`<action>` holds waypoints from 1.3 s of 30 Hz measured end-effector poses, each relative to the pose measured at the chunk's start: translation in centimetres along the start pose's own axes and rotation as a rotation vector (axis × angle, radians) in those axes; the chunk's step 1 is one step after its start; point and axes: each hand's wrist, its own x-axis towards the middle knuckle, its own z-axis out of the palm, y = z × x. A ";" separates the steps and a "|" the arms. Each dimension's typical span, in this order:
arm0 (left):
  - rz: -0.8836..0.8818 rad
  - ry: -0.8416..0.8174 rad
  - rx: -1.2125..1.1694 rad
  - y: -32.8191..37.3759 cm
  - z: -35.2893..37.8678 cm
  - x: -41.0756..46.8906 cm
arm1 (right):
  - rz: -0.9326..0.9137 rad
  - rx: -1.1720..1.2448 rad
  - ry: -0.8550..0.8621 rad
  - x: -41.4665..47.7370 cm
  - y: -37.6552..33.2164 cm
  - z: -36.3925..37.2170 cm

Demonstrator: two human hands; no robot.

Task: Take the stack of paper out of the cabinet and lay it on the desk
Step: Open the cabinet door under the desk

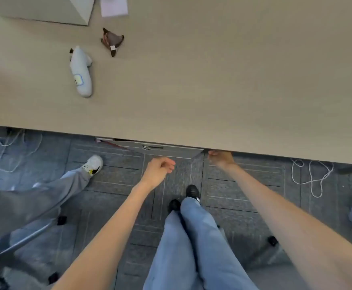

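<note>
A grey cabinet (150, 148) with a small metal lock pokes out from under the front edge of the beige desk (212, 80). No stack of paper shows; the inside of the cabinet is hidden by the desk. My left hand (160, 170) hovers just in front of the cabinet, fingers loosely bent and apart, holding nothing. My right hand (221, 159) is at the desk edge beside the cabinet's right corner, fingers curled. Whether it grips anything is unclear.
On the desk lie a white handheld device (80, 74), a brown pouch (112, 40), a grey box (45, 9) and a loose sheet (114, 6). Another person's leg and white shoe (93, 164) are at left by a chair base (24, 239). A white cord (313, 176) lies on the carpet.
</note>
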 end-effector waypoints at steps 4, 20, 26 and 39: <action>-0.042 0.011 0.021 -1.6 0.0 3.2 | 0.023 -0.142 -0.038 3.0 -0.2 1.1; -0.139 -0.047 -0.155 -7.2 0.7 7.6 | -0.123 0.140 0.219 7.7 3.6 7.2; -0.178 -0.019 -0.183 -10.7 0.0 8.1 | -0.204 0.149 0.311 7.8 6.3 10.0; -0.384 -0.070 -0.620 -15.1 0.7 9.2 | -0.078 0.317 0.287 2.8 12.3 18.1</action>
